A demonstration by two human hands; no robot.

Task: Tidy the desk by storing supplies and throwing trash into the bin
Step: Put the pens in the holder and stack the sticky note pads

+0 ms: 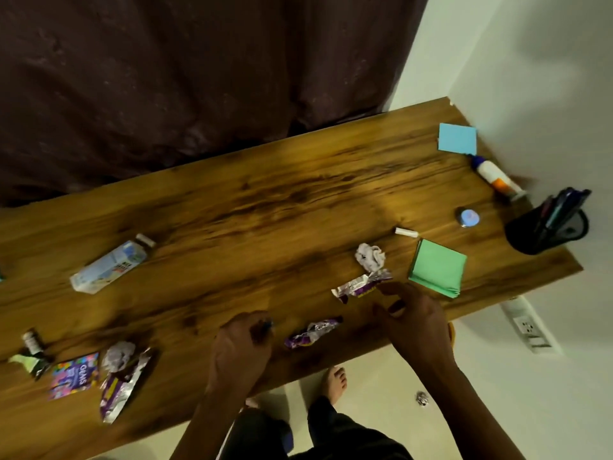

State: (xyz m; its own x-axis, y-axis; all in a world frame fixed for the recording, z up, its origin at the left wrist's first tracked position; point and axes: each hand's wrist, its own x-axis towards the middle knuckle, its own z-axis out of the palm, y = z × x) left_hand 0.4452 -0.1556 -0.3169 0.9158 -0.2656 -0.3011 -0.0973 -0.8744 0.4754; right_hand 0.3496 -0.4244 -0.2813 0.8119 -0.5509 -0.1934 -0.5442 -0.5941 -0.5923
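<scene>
Desk (265, 194): wooden, running from lower left to upper right of the frame.
Right hand (414, 323): lower centre-right, fingers (386, 288) pinching the near end of a silver-purple wrapper (360, 285).
Left hand (242, 346): lower centre, fingers curled round a small dark thing, blurred, cannot tell what.
Trash centre: crumpled paper (371, 256) just above that wrapper; purple wrapper (311, 333) between the hands.
Trash lower left: paper ball (118, 356), foil wrapper (122, 386), candy packet (73, 380), small bottle (33, 343).
Left of centre: plastic bottle (109, 263) lying flat.
Supplies right: green notes (438, 267), blue notes (457, 138), glue bottle (496, 177), pen holder (544, 227), round tin (468, 217), white cap (405, 232).
Floor: foil ball (422, 398), lower right.
</scene>
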